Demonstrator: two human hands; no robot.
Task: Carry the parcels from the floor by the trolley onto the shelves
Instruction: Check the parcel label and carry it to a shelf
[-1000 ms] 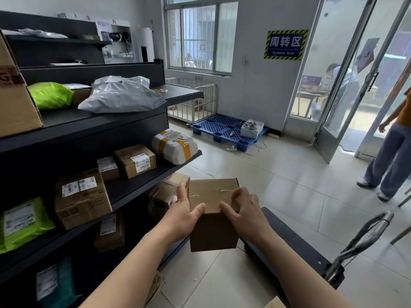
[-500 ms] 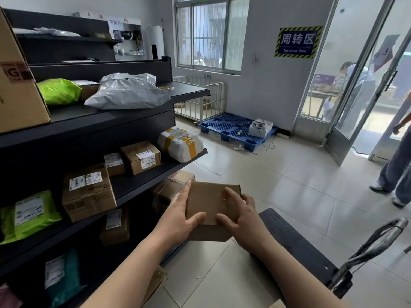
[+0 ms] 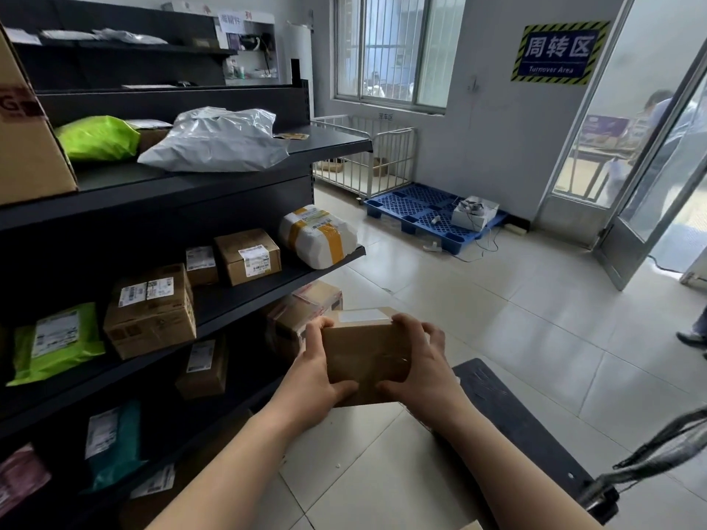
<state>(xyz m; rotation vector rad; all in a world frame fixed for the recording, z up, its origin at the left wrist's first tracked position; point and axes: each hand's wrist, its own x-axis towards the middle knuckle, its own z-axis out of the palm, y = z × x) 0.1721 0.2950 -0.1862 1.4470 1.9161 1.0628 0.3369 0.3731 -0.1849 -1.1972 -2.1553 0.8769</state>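
I hold a small brown cardboard parcel [image 3: 365,357] in front of me at waist height, a white label on its far top face. My left hand [image 3: 311,371] grips its left side and my right hand [image 3: 422,367] grips its right side, thumbs underneath toward me. The black shelving unit [image 3: 237,296] stands to my left, its tiers holding several boxes and bags. The black trolley deck [image 3: 509,411] lies low on my right, its handle [image 3: 665,449] at the lower right.
Brown boxes [image 3: 306,307] sit on the floor at the shelf's end, just beyond the parcel. A blue pallet [image 3: 424,216] and a white metal cage [image 3: 367,162] stand by the far wall. A person's leg and shoe [image 3: 694,334] are by the open glass door [image 3: 658,193] on the right.
Both hands have turned the parcel over, so a labelled face now points up and away. My view has shifted closer to the shelves, and the person on the right has stepped further out of view.
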